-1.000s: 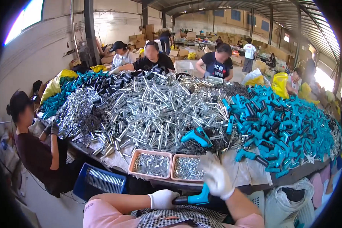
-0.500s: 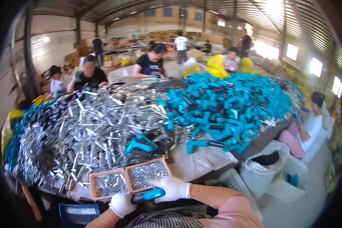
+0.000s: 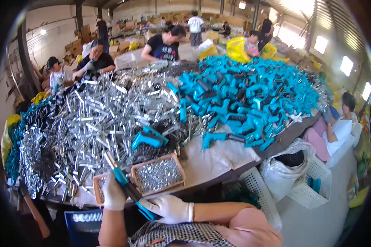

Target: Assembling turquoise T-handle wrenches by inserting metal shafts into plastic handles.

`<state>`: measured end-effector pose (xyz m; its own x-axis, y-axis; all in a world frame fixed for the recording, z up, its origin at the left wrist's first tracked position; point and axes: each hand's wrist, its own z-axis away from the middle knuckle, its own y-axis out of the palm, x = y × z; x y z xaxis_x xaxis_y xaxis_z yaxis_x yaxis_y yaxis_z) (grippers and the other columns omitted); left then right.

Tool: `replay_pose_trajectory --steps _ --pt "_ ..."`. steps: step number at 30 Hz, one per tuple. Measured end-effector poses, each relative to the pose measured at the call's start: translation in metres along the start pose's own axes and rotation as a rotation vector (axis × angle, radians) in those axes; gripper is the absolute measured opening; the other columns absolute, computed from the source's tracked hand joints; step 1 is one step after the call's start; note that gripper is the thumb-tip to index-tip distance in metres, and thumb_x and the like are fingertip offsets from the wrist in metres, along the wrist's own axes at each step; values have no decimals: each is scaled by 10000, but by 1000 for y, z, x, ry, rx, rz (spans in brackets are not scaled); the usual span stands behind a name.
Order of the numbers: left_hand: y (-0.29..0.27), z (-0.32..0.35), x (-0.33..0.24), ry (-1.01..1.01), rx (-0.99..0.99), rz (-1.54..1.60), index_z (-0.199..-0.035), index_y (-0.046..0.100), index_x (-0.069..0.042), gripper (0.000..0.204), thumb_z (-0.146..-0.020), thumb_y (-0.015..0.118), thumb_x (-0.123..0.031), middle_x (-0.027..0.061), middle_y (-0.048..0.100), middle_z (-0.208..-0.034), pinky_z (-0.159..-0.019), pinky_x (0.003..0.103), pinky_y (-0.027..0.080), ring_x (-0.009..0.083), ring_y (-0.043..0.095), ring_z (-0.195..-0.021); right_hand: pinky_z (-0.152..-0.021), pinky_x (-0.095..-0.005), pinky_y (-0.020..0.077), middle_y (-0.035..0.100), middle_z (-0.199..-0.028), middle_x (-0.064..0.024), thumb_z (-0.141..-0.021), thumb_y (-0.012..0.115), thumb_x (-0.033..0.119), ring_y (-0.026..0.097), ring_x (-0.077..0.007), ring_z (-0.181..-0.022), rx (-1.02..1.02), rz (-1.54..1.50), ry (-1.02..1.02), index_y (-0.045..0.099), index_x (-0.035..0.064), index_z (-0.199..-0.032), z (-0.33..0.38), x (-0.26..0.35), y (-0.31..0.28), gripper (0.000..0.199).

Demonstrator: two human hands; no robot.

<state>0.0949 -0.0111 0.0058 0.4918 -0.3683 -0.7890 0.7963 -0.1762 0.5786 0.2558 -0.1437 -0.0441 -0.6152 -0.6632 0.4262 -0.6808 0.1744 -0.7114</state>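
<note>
Between my hands is a long teal-and-black tool (image 3: 132, 191), tilted, with a narrow metal end pointing up and away over the parts trays. Gloved in white, my left hand (image 3: 113, 194) is closed against the teal section near the metal end. My right hand (image 3: 169, 209), also in a white glove, grips the tool's nearer teal end. Just beyond sits a pinkish tray (image 3: 182, 170) of small shiny metal pieces. A second tray (image 3: 96, 191) is partly hidden behind my left hand. A separate teal pistol-shaped housing (image 3: 146, 139) lies farther back on the metal pile.
A large heap of silver metal parts (image 3: 99, 123) covers the table's left and middle. Teal housings (image 3: 251, 99) are piled at right. Beside the table's right edge stand a white sack (image 3: 276, 177) and plastic crates (image 3: 313, 191). Several people work around the table.
The tool has swung from nearly level to steeply tilted, and its metal end now shows. My left hand has moved up and left; my right hand is slightly lower and left. The view has shifted.
</note>
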Motion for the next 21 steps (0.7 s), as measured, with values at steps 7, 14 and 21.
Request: replay_pose_trajectory --steps 7,14,21 --pt "-22 8 -9 -29 492 -548 -1005 563 0 392 -940 631 -380 107 626 -795 -590 290 499 181 608 -616 -729 -437 539 669 -878 -155 -786 710 282 658 -341 -801 63 52 339 666 47 -1063 41 -68 -80 366" --pt "-44 16 28 -402 597 -920 -1068 592 13 252 -851 666 -92 46 642 -787 -629 279 493 123 612 -662 -750 -406 542 692 -1008 -157 -825 723 303 683 -322 -865 -270 283 770 681 63 -1082 81 -193 -137 354" --pt "-47 26 33 -203 745 -837 -996 584 28 599 -965 500 -565 48 606 -706 -567 260 470 118 582 -596 -804 -471 533 656 -1009 -138 -789 691 291 649 -351 -920 367 634 504 679 111 -1059 20 -250 -122 324"
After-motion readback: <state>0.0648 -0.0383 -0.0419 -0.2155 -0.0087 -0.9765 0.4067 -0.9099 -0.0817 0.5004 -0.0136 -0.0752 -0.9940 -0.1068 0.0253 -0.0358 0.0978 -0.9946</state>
